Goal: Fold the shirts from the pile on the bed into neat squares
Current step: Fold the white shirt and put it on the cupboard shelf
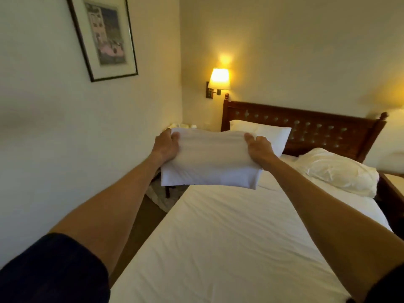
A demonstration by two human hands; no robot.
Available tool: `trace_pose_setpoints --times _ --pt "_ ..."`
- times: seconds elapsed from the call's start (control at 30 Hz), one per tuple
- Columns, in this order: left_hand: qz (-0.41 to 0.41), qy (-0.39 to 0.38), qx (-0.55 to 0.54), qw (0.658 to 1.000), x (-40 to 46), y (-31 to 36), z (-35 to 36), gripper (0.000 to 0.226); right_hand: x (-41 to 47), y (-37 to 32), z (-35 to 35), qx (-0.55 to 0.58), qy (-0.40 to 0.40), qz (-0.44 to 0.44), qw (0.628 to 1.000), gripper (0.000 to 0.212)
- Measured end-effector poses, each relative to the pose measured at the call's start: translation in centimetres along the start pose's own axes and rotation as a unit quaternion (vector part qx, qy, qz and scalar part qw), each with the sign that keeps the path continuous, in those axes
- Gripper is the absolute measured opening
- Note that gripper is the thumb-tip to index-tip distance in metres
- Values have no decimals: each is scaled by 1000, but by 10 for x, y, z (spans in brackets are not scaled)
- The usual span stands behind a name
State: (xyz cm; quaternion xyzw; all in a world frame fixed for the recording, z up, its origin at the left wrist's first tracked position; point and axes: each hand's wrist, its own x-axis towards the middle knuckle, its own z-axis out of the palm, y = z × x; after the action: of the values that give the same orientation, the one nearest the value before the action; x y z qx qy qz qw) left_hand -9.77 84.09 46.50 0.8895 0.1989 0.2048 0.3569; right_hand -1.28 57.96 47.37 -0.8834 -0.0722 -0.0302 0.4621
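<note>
Bedroom, warm lamplight; a bed (240,237) under a white sheet fills the lower view. Task item: one white shirt (209,162), already folded to a compact rectangle, held in the air above the bed's left edge, clear of the sheet. The left hand (165,145) grips its left side, the right hand (259,147) its right side, fingers curled over the top of the cloth with the rest hidden beneath. Step in hand, by my judgement: carrying or setting down a finished fold (no pile of unfolded shirts is in view, so overall progress cannot be judged). The next move calls for lowering it level so the layers do not slip, then letting go with both hands together. Beyond: two pillows (336,169), a carved headboard (317,125), a lit lamp (219,78), and a picture (105,33) on the left wall.
</note>
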Motion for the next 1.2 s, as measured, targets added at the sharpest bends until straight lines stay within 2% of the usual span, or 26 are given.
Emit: trace_pose_setpoints --times 0.1,0.27,0.5,0.67,0.97,1.2 --pt "-38 42 16 998 -18 -42 -62 40 -13 -46 51 9 -54 -36 998 61" --pt "-110 132 48 984 -65 -109 -172 44 -50 -130 148 29 -152 -110 982 60" --pt "-215 261 68 939 -154 -214 -344 48 -152 -269 295 43 -267 -224 936 63" --pt "-253 342 90 900 -220 -292 -459 44 -244 -364 390 78 -334 -285 895 63" --pt "-329 410 135 840 -317 -400 -608 41 -390 -483 528 114 -435 -319 834 58" --pt "-333 448 133 819 -312 -495 -695 40 -433 -565 643 123 -460 -335 813 59"
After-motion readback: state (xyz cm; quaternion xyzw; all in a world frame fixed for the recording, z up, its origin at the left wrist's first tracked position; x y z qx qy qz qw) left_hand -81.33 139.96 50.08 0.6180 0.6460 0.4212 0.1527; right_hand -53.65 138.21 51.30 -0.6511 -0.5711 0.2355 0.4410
